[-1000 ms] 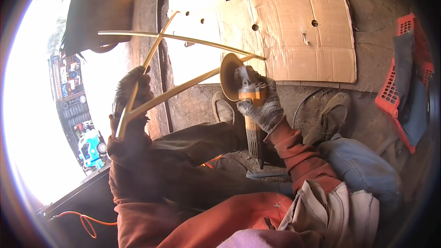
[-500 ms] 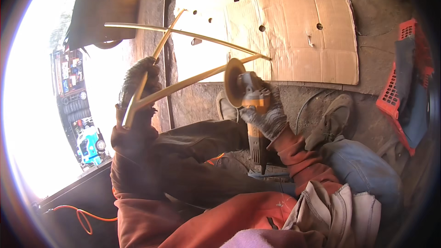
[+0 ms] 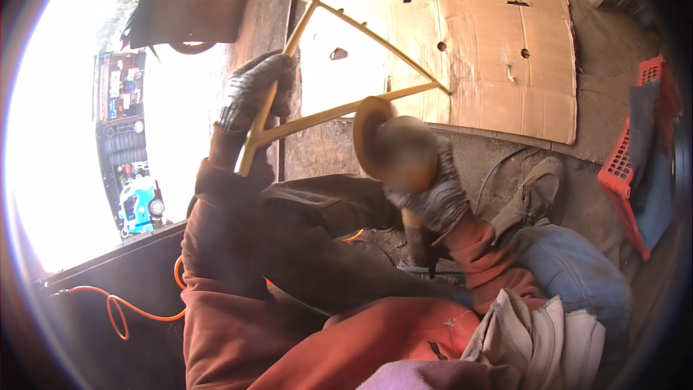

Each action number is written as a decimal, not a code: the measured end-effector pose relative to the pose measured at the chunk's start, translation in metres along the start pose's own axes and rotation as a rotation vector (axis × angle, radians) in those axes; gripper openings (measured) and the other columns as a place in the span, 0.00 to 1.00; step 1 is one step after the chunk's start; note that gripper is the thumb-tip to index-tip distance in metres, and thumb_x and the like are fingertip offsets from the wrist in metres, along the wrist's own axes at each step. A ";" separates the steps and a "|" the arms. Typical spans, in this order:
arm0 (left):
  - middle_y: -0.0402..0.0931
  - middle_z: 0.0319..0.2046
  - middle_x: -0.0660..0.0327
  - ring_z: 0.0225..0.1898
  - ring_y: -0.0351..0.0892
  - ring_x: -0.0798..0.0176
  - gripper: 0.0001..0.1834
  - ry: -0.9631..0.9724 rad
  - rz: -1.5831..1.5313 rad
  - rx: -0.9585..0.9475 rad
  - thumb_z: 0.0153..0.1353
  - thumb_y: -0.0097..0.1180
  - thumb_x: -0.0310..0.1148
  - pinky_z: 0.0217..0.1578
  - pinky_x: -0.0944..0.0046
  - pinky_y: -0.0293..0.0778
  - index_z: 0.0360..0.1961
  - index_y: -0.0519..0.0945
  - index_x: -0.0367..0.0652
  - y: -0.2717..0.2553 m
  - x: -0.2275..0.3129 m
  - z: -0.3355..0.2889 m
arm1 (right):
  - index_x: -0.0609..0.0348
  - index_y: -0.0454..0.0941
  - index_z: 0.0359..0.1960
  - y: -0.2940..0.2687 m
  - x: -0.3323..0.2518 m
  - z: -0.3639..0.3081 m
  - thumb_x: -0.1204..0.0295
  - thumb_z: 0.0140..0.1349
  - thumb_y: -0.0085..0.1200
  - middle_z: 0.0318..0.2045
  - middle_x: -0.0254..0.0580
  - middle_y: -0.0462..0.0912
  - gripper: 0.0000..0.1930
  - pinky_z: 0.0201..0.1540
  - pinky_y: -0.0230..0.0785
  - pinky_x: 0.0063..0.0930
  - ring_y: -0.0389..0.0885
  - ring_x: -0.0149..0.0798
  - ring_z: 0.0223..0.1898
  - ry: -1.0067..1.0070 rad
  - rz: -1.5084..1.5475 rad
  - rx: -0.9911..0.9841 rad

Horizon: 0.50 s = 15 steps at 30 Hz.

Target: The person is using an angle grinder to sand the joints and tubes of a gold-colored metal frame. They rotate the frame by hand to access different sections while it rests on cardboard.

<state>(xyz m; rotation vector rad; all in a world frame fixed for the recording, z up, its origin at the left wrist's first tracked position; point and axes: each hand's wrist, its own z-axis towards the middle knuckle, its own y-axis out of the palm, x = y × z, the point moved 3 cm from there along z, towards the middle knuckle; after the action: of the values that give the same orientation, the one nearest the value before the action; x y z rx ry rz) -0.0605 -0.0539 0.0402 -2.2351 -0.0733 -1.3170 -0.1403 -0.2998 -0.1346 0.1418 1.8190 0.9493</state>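
1. Frame [image 3: 339, 112] of thin yellowish bars is up in front of the chest, gripped at its corner by the gloved left hand [image 3: 254, 97], fingers wrapped tight round the bar.
2. Gloved right hand [image 3: 437, 198] is clenched on the angle grinder [image 3: 393, 148], whose disc is blurred and just under the lower bar.
3. Best to brace the frame firmly and bring the disc in lightly, clear of the left glove.
4. Compared with a second ago, the frame sits higher and closer, above the flattened cardboard [image 3: 462, 36]; the grinder has risen with it.
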 end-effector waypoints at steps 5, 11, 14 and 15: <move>0.76 0.20 0.63 0.14 0.72 0.71 0.17 0.070 0.128 0.016 0.61 0.60 0.34 0.14 0.71 0.68 0.46 0.82 0.33 0.017 0.017 -0.003 | 0.53 0.53 0.68 -0.017 0.004 0.012 0.75 0.50 0.71 0.58 0.47 0.71 0.46 0.57 0.74 0.36 0.74 0.42 0.58 0.096 0.094 0.051; 0.76 0.22 0.63 0.17 0.72 0.73 0.17 0.170 0.116 -0.094 0.64 0.59 0.34 0.15 0.73 0.69 0.48 0.81 0.31 0.035 0.037 -0.015 | 0.60 0.56 0.66 0.044 -0.046 -0.011 0.69 0.49 0.74 0.56 0.54 0.72 0.46 0.59 0.71 0.39 0.75 0.45 0.58 -0.225 -0.437 -0.126; 0.76 0.22 0.63 0.18 0.72 0.74 0.16 0.209 0.122 -0.151 0.64 0.59 0.34 0.16 0.74 0.68 0.47 0.82 0.32 0.032 0.038 -0.024 | 0.63 0.55 0.66 0.056 -0.056 -0.019 0.69 0.48 0.74 0.56 0.54 0.72 0.46 0.59 0.71 0.39 0.76 0.45 0.58 -0.208 -0.479 -0.190; 0.76 0.22 0.63 0.18 0.72 0.74 0.16 0.206 0.123 -0.138 0.64 0.59 0.34 0.16 0.74 0.68 0.47 0.82 0.33 0.031 0.037 -0.025 | 0.64 0.55 0.66 0.058 -0.056 -0.021 0.69 0.48 0.74 0.56 0.54 0.73 0.47 0.59 0.71 0.39 0.76 0.46 0.58 -0.184 -0.415 -0.172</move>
<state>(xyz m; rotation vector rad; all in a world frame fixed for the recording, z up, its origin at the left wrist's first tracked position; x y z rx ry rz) -0.0510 -0.1005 0.0669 -2.1622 0.2327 -1.5153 -0.1507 -0.2997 -0.0519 -0.2404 1.5115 0.7631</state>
